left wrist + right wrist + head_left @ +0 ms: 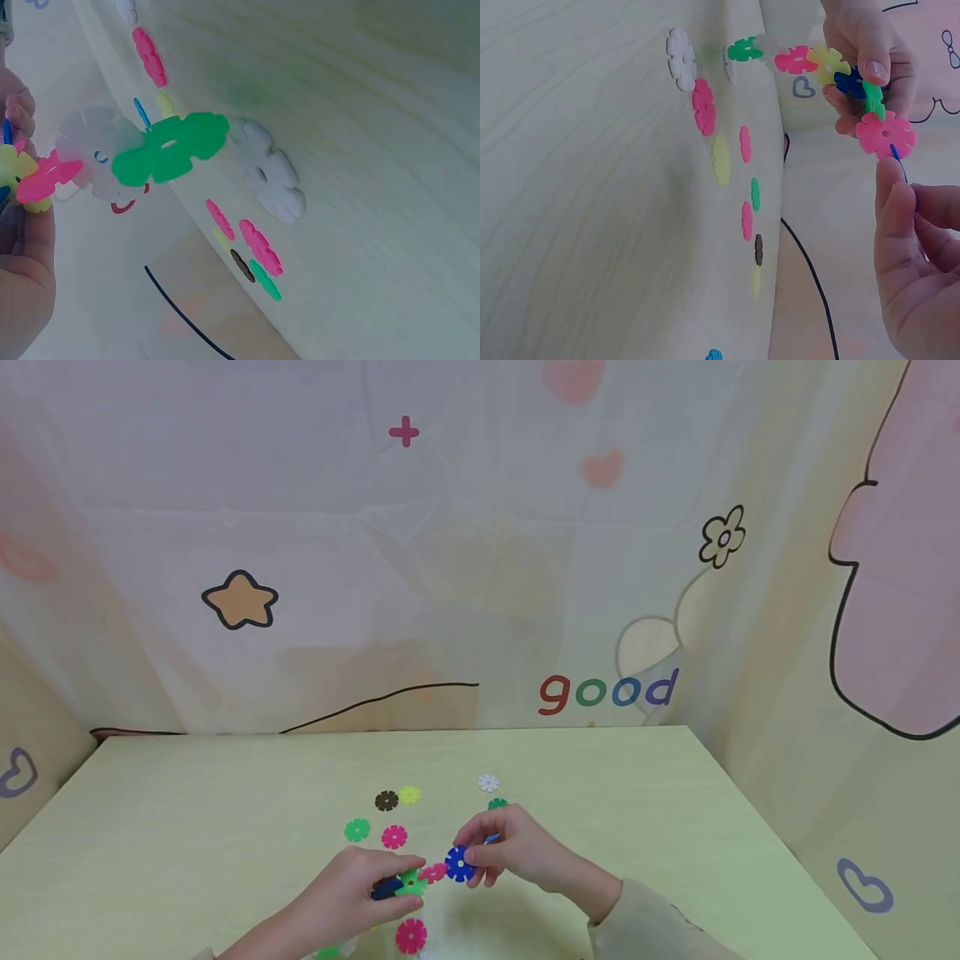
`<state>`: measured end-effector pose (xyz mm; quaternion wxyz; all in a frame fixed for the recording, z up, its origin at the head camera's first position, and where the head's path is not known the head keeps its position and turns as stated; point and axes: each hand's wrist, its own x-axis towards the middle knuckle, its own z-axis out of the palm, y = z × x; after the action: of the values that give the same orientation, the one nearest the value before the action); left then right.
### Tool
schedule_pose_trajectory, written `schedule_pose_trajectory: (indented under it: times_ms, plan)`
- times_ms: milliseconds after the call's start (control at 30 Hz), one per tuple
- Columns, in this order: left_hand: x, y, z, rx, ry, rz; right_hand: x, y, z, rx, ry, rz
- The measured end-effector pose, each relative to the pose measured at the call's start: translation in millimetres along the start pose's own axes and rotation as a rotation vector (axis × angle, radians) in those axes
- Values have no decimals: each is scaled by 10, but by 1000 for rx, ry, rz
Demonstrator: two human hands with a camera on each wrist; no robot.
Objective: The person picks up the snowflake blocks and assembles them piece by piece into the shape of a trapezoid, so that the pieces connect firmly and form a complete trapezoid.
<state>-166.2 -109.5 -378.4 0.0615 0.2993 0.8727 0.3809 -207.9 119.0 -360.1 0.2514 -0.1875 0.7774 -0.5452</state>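
My left hand [348, 889] grips a chain of slotted plastic flower discs. In the right wrist view it runs from a green disc [744, 49] through white, pink, yellow [827, 64] and dark blue [849, 82] to a green disc [873, 100] and a pink disc [886, 135] at the end. Between thumb and fingers, my right hand [517, 847] pinches a blue disc [460, 864]. The blue disc's edge meets the pink end disc; how deep it sits in a slot I cannot tell. The left hand partly covers the chain in the head view.
Loose discs lie on the table [225, 810]: brown [386, 801], yellow [409, 795], green [357, 830], pink [393, 837] and white [488, 783]. Another pink disc [411, 936] lies near the front. A printed cloth [337, 543] hangs behind.
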Motion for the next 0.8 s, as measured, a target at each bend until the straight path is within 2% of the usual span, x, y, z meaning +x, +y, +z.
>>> schedule_pose_trajectory:
  times_ms: [300, 600, 800]
  plan:
    - [-12, 4, 6, 72, 3, 73, 6, 3, 13, 13, -11, 5]
    - [-15, 19, 9, 91, -18, 62, -2, 3, 22, 52, -21, 32]
    - [-16, -7, 19, 122, 3, 121, -3, -1, 40, 86, -28, 50]
